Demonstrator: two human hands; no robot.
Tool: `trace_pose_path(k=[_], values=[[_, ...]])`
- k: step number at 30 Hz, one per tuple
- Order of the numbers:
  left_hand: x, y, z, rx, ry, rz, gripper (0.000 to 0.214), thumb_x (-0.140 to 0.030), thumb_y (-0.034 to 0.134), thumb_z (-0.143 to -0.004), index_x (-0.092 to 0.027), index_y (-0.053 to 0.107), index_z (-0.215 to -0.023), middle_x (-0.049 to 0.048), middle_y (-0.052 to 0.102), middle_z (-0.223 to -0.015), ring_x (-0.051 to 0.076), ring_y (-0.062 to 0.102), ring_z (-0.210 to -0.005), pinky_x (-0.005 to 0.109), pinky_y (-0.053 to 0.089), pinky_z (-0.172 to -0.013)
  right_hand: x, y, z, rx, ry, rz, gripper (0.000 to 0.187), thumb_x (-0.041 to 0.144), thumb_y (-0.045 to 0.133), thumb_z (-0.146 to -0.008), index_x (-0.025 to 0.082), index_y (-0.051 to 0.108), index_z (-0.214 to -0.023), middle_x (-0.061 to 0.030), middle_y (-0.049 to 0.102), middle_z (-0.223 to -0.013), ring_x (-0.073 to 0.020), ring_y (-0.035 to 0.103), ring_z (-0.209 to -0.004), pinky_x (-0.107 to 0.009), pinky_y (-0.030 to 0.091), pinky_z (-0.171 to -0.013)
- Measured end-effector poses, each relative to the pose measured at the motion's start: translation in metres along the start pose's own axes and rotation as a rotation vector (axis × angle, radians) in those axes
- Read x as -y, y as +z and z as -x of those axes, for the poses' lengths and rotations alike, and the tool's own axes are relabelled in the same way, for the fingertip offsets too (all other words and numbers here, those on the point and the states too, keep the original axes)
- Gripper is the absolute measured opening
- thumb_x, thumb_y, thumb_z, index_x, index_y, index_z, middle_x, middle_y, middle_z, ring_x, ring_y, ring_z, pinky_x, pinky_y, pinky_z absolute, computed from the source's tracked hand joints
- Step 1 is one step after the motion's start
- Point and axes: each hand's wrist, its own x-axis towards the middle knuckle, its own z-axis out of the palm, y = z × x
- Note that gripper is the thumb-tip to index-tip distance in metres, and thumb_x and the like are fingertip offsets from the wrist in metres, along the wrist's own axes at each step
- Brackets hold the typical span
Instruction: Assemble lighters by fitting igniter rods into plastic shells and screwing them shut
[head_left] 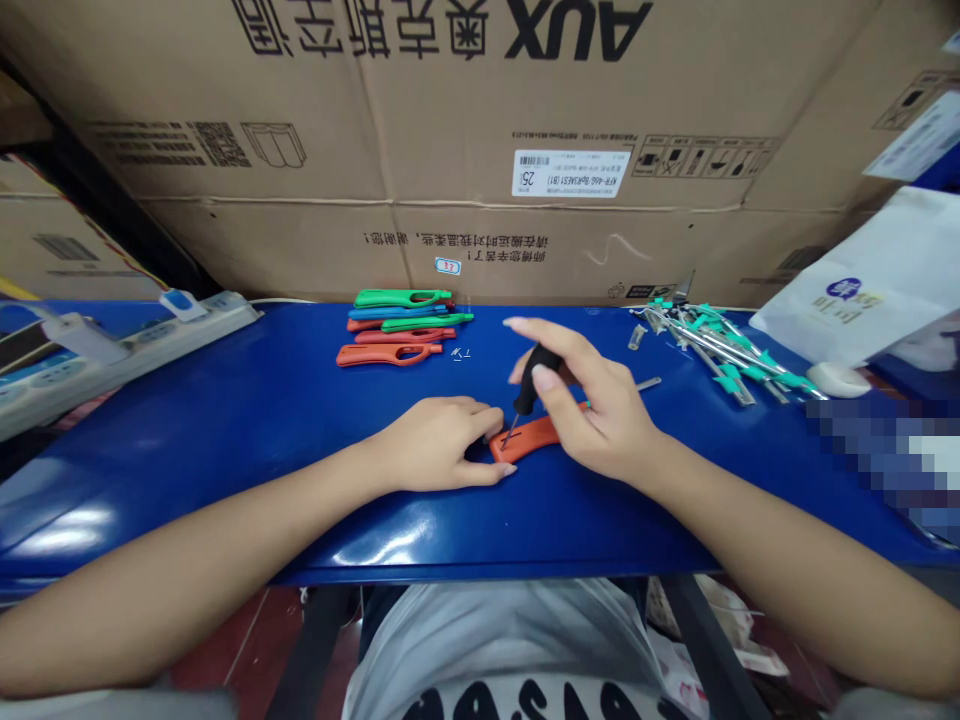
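Note:
My right hand [607, 415] grips a small screwdriver [536, 380] by its black handle. The thin shaft slants down to the left, its tip at the near end of an orange lighter casing [534, 438] lying on the table. Around that same end, the fingers and thumb of my left hand [441, 445] pinch the casing against the tabletop. Beyond my right hand, a metal tube end [649, 383] sticks out, in line with the casing; my hand hides the part between.
Several red, green and blue lighter casings [397, 325] lie at the back left, with tiny screws [459, 353] beside them. Metal tubes with green parts [724, 350] are heaped at the right. A power strip [127, 350] runs along the left; a cardboard box [450, 230] stands behind.

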Motion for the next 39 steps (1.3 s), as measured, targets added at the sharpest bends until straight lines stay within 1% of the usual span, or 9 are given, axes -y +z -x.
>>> trace_pose_path(k=[4,11,14,16,19,23,28,35,39], values=[[-0.002,-0.001,0.001,-0.004,0.023,-0.056,0.036,-0.055,0.059,-0.094,-0.019,0.058,-0.087,0.0031,0.066,-0.083,0.021,0.064,-0.078,0.031,0.045,-0.071,-0.009,0.004,0.001,0.110,0.101,-0.245,0.050,0.030,0.036,-0.108,0.027,0.029,-0.157,-0.0080,0.070,-0.119,-0.0107,0.066,-0.062,-0.026,0.060,-0.058],[-0.002,0.002,0.001,-0.013,0.047,-0.082,0.039,-0.056,0.056,-0.095,-0.019,0.064,-0.100,0.0053,0.071,-0.090,0.024,0.067,-0.084,0.034,0.047,-0.074,-0.012,0.004,0.004,-0.091,-0.112,-0.014,0.049,0.036,0.071,-0.092,0.028,0.054,-0.137,-0.0066,0.071,-0.122,-0.0133,0.067,-0.066,-0.028,0.060,-0.060],[-0.002,0.002,0.001,-0.009,0.039,-0.093,0.042,-0.059,0.056,-0.094,-0.019,0.066,-0.098,0.0063,0.071,-0.090,0.026,0.067,-0.084,0.035,0.048,-0.074,0.000,0.002,0.002,0.020,-0.186,-0.045,0.046,0.028,0.054,-0.101,0.025,0.046,-0.146,-0.0102,0.066,-0.134,-0.0202,0.071,-0.100,-0.035,0.062,-0.083],[-0.002,0.002,0.001,-0.015,0.034,-0.090,0.043,-0.060,0.060,-0.091,-0.019,0.066,-0.098,0.0067,0.071,-0.090,0.026,0.067,-0.083,0.035,0.048,-0.073,0.007,0.002,0.002,0.108,-0.123,-0.124,0.050,0.021,0.043,-0.103,0.023,0.037,-0.152,-0.0119,0.061,-0.140,-0.0214,0.067,-0.114,-0.035,0.061,-0.086],[-0.002,0.002,0.001,-0.031,0.029,-0.037,0.035,-0.054,0.063,-0.089,-0.020,0.066,-0.096,0.0045,0.072,-0.089,0.024,0.067,-0.082,0.032,0.048,-0.071,0.012,0.004,0.003,0.119,-0.058,-0.127,0.049,0.023,0.050,-0.101,0.026,0.042,-0.149,-0.0099,0.064,-0.134,-0.0172,0.071,-0.095,-0.029,0.062,-0.074],[-0.002,0.002,0.001,-0.040,0.028,0.014,0.029,-0.050,0.062,-0.092,-0.021,0.068,-0.095,0.0032,0.072,-0.092,0.022,0.068,-0.084,0.030,0.049,-0.073,0.010,0.002,0.003,0.007,-0.208,0.140,0.042,0.030,0.066,-0.095,0.026,0.055,-0.135,-0.0050,0.074,-0.107,-0.0156,0.069,-0.075,-0.028,0.059,-0.067],[0.000,0.002,0.002,-0.016,0.051,-0.072,0.039,-0.057,0.060,-0.092,-0.019,0.067,-0.097,0.0049,0.071,-0.088,0.024,0.067,-0.081,0.033,0.048,-0.071,0.012,-0.002,-0.001,0.119,-0.074,-0.060,0.047,0.022,0.041,-0.104,0.023,0.040,-0.151,-0.0093,0.068,-0.125,-0.0181,0.070,-0.098,-0.032,0.060,-0.080],[-0.001,0.003,0.000,-0.037,0.044,-0.068,0.037,-0.055,0.058,-0.094,-0.019,0.066,-0.093,0.0032,0.070,-0.084,0.021,0.066,-0.078,0.031,0.048,-0.071,0.011,-0.004,-0.001,-0.013,-0.186,0.165,0.037,0.031,0.064,-0.096,0.023,0.060,-0.132,-0.0038,0.073,-0.100,-0.0151,0.067,-0.075,-0.027,0.056,-0.069],[0.000,0.003,0.000,-0.022,0.046,-0.071,0.039,-0.056,0.058,-0.094,-0.018,0.067,-0.100,0.0052,0.072,-0.090,0.024,0.068,-0.083,0.033,0.049,-0.075,0.016,-0.005,-0.003,0.140,-0.084,-0.066,0.046,0.022,0.041,-0.104,0.024,0.042,-0.150,-0.0087,0.068,-0.126,-0.0180,0.069,-0.100,-0.032,0.059,-0.083]])
